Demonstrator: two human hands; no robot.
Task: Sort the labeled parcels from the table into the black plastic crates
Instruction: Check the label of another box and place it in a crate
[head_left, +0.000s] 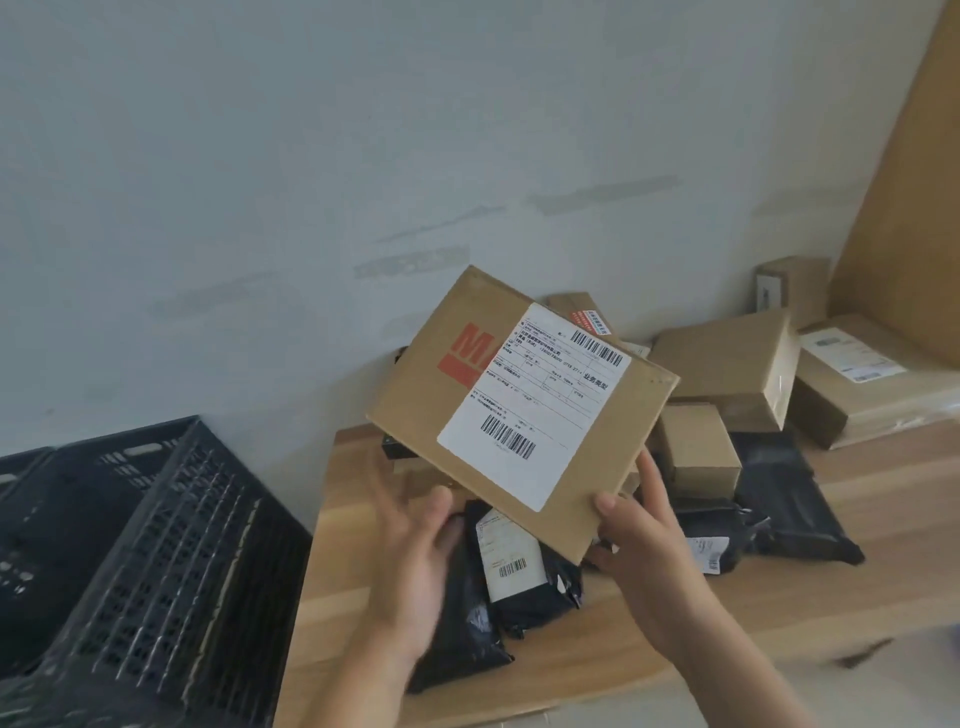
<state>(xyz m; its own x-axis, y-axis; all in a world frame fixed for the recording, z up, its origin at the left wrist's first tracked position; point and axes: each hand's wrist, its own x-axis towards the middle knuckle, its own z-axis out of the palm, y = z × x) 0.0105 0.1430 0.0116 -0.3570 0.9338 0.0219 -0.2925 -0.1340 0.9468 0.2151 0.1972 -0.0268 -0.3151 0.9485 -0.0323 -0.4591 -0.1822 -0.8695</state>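
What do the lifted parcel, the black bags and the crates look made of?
Lifted parcel: brown matte cardboard, with a white paper label. Black bags: thin glossy plastic film, judging by wrinkles and sheen. Crates: rigid black moulded plastic, perforated lattice walls.

The brown cardboard box (524, 410) bears a white label (535, 402) with black barcodes and a red-orange printed mark, the mailing bags (795, 499) are black, the slotted crates (156, 561) black, the counter (883, 499) light striped wood.
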